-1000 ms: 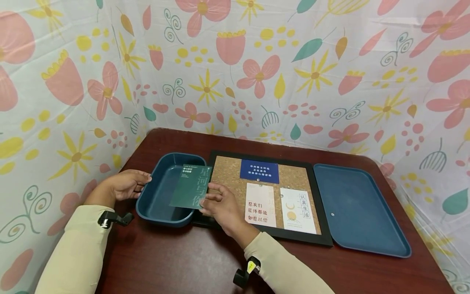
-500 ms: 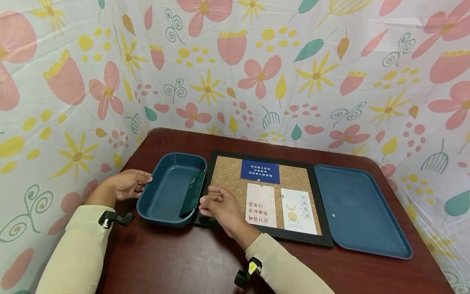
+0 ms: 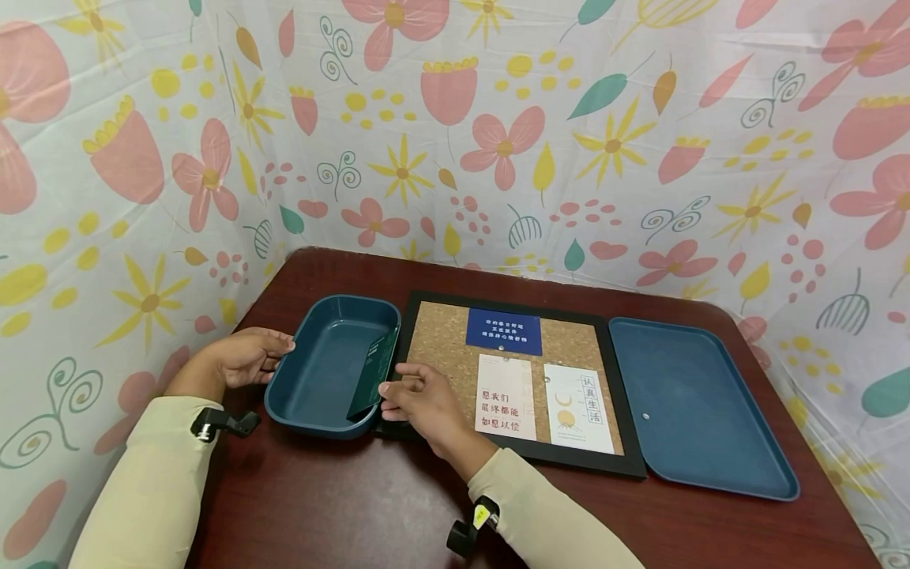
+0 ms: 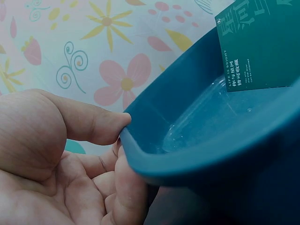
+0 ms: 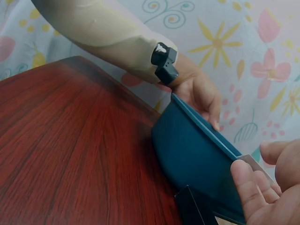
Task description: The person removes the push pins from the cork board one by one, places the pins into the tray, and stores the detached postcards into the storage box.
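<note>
My left hand [image 3: 249, 357] pinches the left rim of a deep blue plastic tub [image 3: 313, 371], thumb inside the wall and fingers under the rim in the left wrist view. A dark green card [image 3: 373, 378] with pale lettering leans tilted against the tub's right inner wall. My right hand [image 3: 426, 407] is at that right rim, its fingertips right by the card's upper edge. In the right wrist view the thumb and forefinger [image 5: 243, 178] stand apart on either side of the card's pale edge, not closed together.
Right of the tub lies a black-framed cork board [image 3: 434, 332] bearing a blue card [image 3: 503, 332], a pinkish card [image 3: 506, 387] and a white card [image 3: 579, 407], with pins. A flat blue tray [image 3: 697, 403] with one pin lies farther right.
The green card, flat over the tub in my right hand a second ago, dropped to lean inside the right wall. My right hand came off it, then moved slightly left to its edge.
</note>
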`<state>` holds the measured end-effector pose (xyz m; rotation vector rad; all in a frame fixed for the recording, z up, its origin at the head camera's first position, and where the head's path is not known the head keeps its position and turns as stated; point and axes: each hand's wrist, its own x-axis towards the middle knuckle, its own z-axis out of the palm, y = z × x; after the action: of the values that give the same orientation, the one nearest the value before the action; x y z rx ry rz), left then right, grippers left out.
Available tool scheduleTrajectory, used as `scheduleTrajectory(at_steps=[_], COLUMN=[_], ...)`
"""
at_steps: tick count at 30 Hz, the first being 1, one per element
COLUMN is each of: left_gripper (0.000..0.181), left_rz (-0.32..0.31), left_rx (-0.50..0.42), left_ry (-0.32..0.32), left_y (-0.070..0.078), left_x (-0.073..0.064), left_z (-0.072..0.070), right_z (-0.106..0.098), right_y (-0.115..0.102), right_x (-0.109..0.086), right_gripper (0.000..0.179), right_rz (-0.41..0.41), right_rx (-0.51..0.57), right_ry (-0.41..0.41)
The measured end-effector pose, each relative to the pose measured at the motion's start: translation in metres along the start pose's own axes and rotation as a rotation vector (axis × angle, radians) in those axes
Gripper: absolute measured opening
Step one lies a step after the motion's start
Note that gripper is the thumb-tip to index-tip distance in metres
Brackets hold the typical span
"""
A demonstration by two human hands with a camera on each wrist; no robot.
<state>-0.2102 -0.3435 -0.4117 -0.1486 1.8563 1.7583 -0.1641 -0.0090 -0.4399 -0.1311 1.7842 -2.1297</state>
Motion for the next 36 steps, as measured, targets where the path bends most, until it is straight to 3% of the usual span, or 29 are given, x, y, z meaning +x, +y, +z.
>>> scheduleTrajectory(at_steps=[13, 24, 27, 32, 36], left_gripper=[0.012, 0.013, 0.014, 0.016, 0.015], left_rz=[0.002, 0.003, 0.004, 0.003, 0.004], left_rx=[0.005, 0.017, 0.031, 0.04, 0.033], left_ry=[0.003, 0.014, 0.03, 0.04, 0.034], left_y=[0.0001, 0.0, 0.0002, 0.0001, -0.0001], left_x=[0.0004, -0.0005, -0.0009, -0.0007, 0.0001], left_z=[-0.0002, 0.001, 0.0017, 0.0021, 0.0021], right_z=[0.0055, 0.0012, 0.0, 0.0004, 0.0012], right_y=[0.0011, 0.0072, 0.0063, 0.004, 0.0034], right_x=[0.0, 0.0013, 0.0004, -0.0031, -0.0048], right_gripper=[0.049, 0.048, 0.049, 0.049, 0.053], right_rz=[0.013, -0.062, -0.073, -0.053, -0.048], right_rx=[-0.013, -0.207, -0.251, -0.355, -0.358], right_ry=[0.001, -0.008, -0.029, -0.132, -0.165])
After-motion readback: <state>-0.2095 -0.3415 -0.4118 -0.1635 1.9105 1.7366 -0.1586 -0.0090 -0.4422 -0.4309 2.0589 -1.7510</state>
